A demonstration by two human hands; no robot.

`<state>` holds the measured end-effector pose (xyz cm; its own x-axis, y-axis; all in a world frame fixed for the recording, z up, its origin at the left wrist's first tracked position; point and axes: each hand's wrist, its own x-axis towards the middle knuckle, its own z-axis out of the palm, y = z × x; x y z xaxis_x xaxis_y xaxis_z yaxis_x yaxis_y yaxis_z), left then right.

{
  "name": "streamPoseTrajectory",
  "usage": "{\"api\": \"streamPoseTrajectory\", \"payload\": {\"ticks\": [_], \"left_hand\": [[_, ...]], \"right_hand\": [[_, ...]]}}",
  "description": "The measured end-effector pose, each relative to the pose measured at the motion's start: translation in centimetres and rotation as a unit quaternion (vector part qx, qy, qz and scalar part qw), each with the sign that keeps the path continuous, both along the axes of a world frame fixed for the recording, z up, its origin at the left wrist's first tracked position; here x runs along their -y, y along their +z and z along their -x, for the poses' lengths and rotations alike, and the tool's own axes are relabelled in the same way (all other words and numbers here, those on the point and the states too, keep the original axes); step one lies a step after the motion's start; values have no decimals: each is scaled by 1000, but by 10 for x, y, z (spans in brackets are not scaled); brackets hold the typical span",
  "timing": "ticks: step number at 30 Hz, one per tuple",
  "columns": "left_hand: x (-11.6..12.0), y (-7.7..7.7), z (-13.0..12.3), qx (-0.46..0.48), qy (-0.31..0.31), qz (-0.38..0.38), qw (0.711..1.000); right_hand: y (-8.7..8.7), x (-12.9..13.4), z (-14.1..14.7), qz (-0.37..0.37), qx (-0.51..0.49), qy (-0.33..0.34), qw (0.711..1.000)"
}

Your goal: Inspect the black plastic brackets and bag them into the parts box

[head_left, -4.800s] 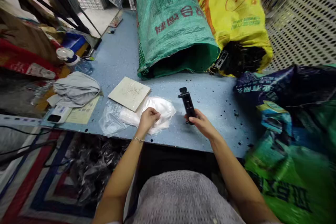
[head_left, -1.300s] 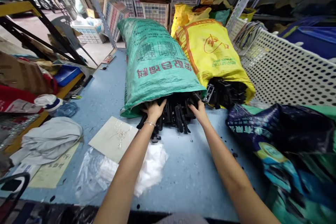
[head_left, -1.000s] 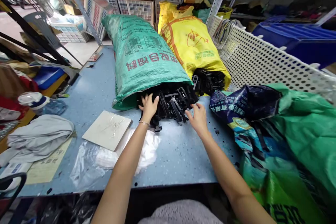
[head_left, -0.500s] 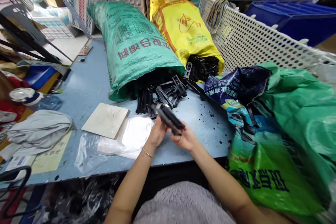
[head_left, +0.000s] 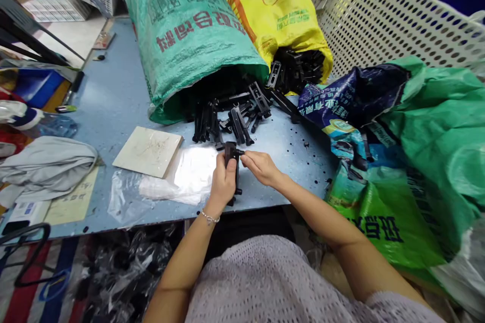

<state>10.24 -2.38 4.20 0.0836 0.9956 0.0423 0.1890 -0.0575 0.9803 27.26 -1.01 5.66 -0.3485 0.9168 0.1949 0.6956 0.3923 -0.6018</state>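
My left hand [head_left: 223,181] is wrapped round a long black part [head_left: 231,150], held nearly upright over the table's front edge. Its lower end shows below the fingers. My right hand [head_left: 263,167] is closed in a pinch on a small dark piece [head_left: 239,152] that sticks out sideways near the part's top; whether that piece is attached to it I cannot tell. Just beyond my hands, similar black parts [head_left: 238,123] spill in a pile from the mouth of a green woven sack [head_left: 200,35].
A yellow sack [head_left: 288,15] of black parts lies behind on the blue table [head_left: 113,96]. Left of my hands are a pale square tile [head_left: 149,151] and white plastic bags [head_left: 193,174]. A green and blue sack [head_left: 379,186] stands at the right, before a white perforated crate [head_left: 379,25].
The black part has turned from slanting across both hands to nearly upright in my left hand. My right hand has shifted from its near end to a pinch at its top. The view has tilted down.
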Motion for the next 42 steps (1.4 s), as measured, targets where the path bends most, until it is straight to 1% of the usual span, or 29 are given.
{"api": "streamPoseTrajectory", "payload": {"ticks": [2,6,7,9,11,12,13,15,17,18,20,22,23,25,26,27,29,30,31,32,33,34,35,36,37,38,39,40,42], "left_hand": [[-5,0,1,5,17,24,1000],[-7,-1,-3,36,15,86,996],[-5,-1,-4,31,11,81,996],[-1,-1,-6,1,4,41,999],[3,1,-4,-40,-1,-3,999],[5,2,-3,-57,-4,-15,998],[7,3,-1,-71,-7,-20,997],[9,5,3,-86,-11,-20,996],[9,8,7,-86,-19,-8,996],[10,10,9,-85,-27,1,996],[11,15,13,-85,-55,23,995],[13,22,15,-91,-90,36,991],[15,24,15,-102,-98,31,989],[20,26,15,-138,-83,-2,987],[22,25,15,-156,-68,-33,985],[24,22,15,-169,-53,-69,982],[27,12,17,-181,-35,-135,974],[28,7,19,-183,-32,-148,971],[28,1,20,-180,-34,-140,973],[27,-3,22,-166,-43,-108,979],[24,-5,23,-133,-67,-55,987],[20,-5,24,-81,-98,12,992],[15,-2,24,-11,-135,82,987],[9,3,24,63,-170,142,973],[2,11,24,129,-194,181,956],[-5,21,25,176,-202,191,944],[-10,32,26,200,-200,174,943],[-13,44,27,204,-197,132,950],[-9,64,31,155,-226,16,962]], "right_hand": [[-4,17,4,30,7,10,999],[-22,59,14,13,70,42,997],[-27,65,16,31,63,37,997],[-33,67,16,108,16,36,993],[-30,58,11,162,-36,29,986],[-25,50,8,151,-44,10,987],[-18,41,4,111,-35,-15,993],[-4,22,-3,-20,29,-51,998],[8,5,-7,-129,109,-23,985],[12,-1,-9,-162,139,8,977],[16,-10,-9,-187,159,67,967],[16,-12,-7,-158,119,104,975],[15,-10,-4,-116,67,102,986],[16,-4,4,-10,-59,53,997],[17,0,8,45,-115,26,992],[20,3,10,104,-166,14,981],[31,6,10,219,-255,26,941],[39,7,6,265,-298,36,916],[48,8,2,293,-340,32,893],[56,10,-3,292,-367,16,883],[63,13,-6,259,-370,-2,892],[67,18,-8,214,-348,-2,913],[68,25,-6,167,-309,17,936],[65,33,-2,129,-265,48,954],[58,42,5,110,-225,84,964],[47,51,12,114,-201,109,967],[35,57,20,139,-199,114,963],[21,61,26,181,-216,93,955],[0,57,29,260,-262,17,929]]}}
